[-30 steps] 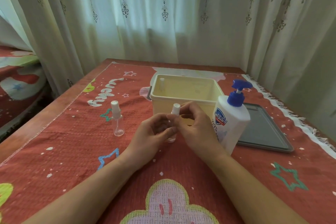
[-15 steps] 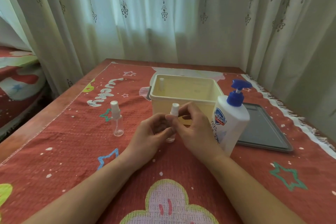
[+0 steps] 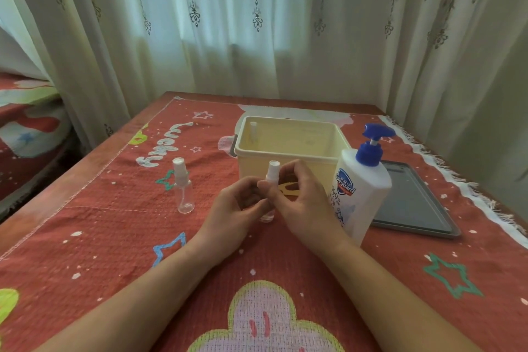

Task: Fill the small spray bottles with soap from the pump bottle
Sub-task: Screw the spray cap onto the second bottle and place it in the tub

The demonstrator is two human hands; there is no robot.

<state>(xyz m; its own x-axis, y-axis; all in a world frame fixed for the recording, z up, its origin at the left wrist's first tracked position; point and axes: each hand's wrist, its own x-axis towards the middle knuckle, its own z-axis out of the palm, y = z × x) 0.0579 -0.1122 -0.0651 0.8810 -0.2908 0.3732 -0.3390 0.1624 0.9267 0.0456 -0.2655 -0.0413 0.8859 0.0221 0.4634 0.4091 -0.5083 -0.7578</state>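
A small clear spray bottle with a white cap stands upright at the table's middle, held between both hands. My left hand wraps its body from the left. My right hand pinches its neck just under the cap. A second small clear spray bottle with a white cap stands alone to the left. The white soap pump bottle with a blue pump head stands just right of my right hand. A third small bottle leans inside the cream tub, at its back left corner.
A cream plastic tub stands right behind my hands. A flat grey tray lies behind the pump bottle on the right. A red patterned cloth covers the table. Curtains hang behind and to the right.
My hands and the held bottle stay in the same place; the fingers of my right hand have shifted slightly around the neck.
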